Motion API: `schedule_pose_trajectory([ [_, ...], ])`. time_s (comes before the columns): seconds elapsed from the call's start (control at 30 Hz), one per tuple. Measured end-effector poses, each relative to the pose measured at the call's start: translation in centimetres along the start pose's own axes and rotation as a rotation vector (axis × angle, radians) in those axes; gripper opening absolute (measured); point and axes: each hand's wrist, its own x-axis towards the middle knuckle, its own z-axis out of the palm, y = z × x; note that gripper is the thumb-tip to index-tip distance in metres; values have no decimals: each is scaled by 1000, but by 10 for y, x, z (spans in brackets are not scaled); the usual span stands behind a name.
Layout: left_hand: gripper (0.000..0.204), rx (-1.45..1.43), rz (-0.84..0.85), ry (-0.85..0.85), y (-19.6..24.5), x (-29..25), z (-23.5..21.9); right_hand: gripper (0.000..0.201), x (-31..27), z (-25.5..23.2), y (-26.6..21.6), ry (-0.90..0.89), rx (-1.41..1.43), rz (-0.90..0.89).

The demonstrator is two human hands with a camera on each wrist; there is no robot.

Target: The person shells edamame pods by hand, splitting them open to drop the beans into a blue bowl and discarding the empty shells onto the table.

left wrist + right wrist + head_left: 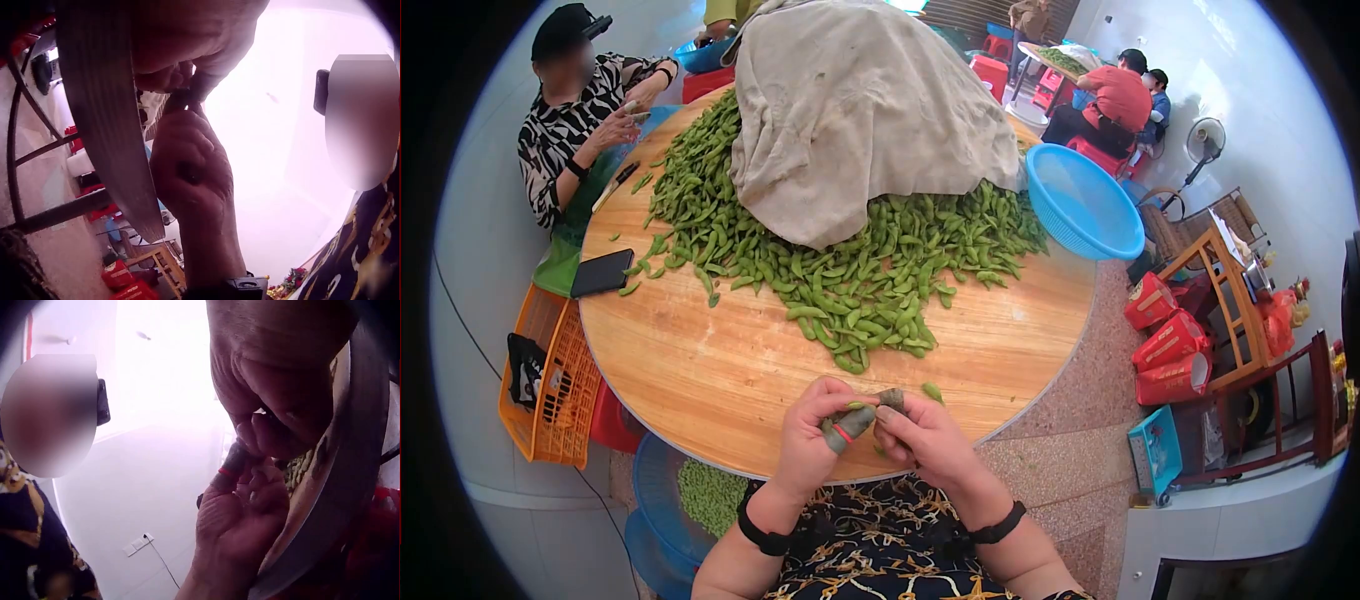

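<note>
In the head view, my left hand (818,432) pinches a green pod (857,406) between finger and thumb, over the table's near edge. Grey-green wrapping with a red band covers its thumb. My right hand (932,442) meets it from the right, fingers curled at the pod's end, one digit wrapped too. A bit of green shows under the right fingers. One loose pod (932,392) lies just beyond. Both wrist views show the hands touching at the fingertips: the right hand (195,165) in the left wrist view, the left hand (240,528) in the right; the pod is hidden there.
A pod heap (860,290), partly under a beige cloth (850,110), covers the round table's middle and back. A blue basket (1085,200) stands right, a phone (602,274) left. Shelled beans (712,497) fill part of a basket below. A person (580,110) sits at left.
</note>
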Motion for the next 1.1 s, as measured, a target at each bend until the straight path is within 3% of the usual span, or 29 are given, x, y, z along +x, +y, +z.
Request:
schedule_pose_trajectory([
  [0.07, 11, -10, -21, 7, -1, 0, 0, 15, 2, -1, 3, -12, 70, -1],
  [0.13, 11, -283, -151, -9, -3, -1, -3, 15, 1, 1, 2, -18, 43, -6],
  [0.37, 5, -384, -252, 50, -6, -2, -4, 21, -4, 7, -3, -34, -125, 16],
  [0.53, 4, 67, -121, 101, -6, -2, -3, 23, -3, 0, -4, -82, -172, 82],
  [0.67, 6, 193, -97, 86, 5, -1, -1, 21, 3, -2, 0, -59, -203, 40],
  [0.7, 6, 123, -46, 36, 7, -1, -1, 21, 2, -2, 0, -59, -201, 40],
  [0.77, 6, 53, 4, -15, 7, 2, -4, 18, -1, -4, -2, -162, 88, 133],
  [0.83, 8, -146, -1, -250, 5, 3, -13, 17, -5, -4, -4, -189, 181, 196],
  [0.9, 10, -225, -68, -221, -1, 1, -11, 16, -6, -4, -3, -216, 277, 257],
  [0.97, 13, -302, -130, -196, 0, 0, -5, 17, -3, -4, 1, -121, 108, 108],
  [1.0, 15, -206, -167, -107, 3, 0, 1, 17, -2, -1, 1, -122, 110, 106],
  [1.07, 16, -107, -202, -18, 3, -1, 3, 18, -2, 7, 1, 192, -523, -260],
  [1.1, 17, -103, -183, 20, -1, -1, 3, 18, -1, 9, 1, 192, -521, -261],
])
